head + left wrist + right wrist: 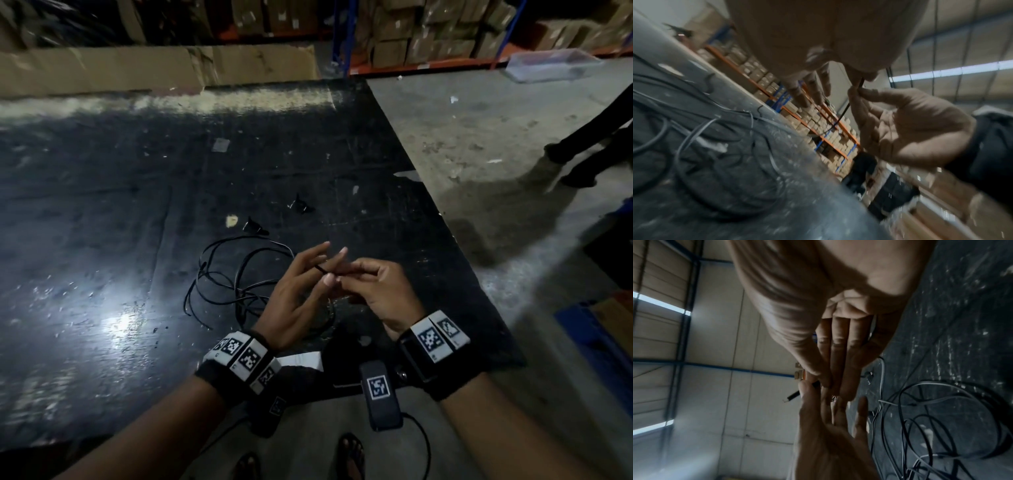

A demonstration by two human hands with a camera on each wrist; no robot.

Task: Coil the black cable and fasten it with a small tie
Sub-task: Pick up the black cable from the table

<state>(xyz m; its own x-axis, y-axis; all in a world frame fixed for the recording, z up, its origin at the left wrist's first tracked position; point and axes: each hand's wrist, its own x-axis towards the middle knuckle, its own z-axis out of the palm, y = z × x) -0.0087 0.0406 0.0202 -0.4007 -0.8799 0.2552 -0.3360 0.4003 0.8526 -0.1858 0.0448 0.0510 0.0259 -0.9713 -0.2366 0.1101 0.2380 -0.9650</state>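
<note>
A thin black cable (pixel 239 270) lies in loose, tangled loops on the dark table (pixel 137 205), left of both hands. One end of it is lifted off the table. My left hand (pixel 327 263) has its fingers stretched upward, and its thumb presses the cable against a finger. My right hand (pixel 346 274) pinches the same stretch just beside it, fingers curled. In the left wrist view the cable (pixel 843 113) hangs down from the pinch. The right wrist view shows the short free end (pixel 792 397) sticking out past the thumb.
Two small black pieces (pixel 255 228) (pixel 301 204) lie on the table beyond the cable. A white slip (pixel 301 359) sits at the near edge. Cardboard (pixel 137 68) lines the far edge. Another person's legs (pixel 589 144) stand on the concrete floor to the right.
</note>
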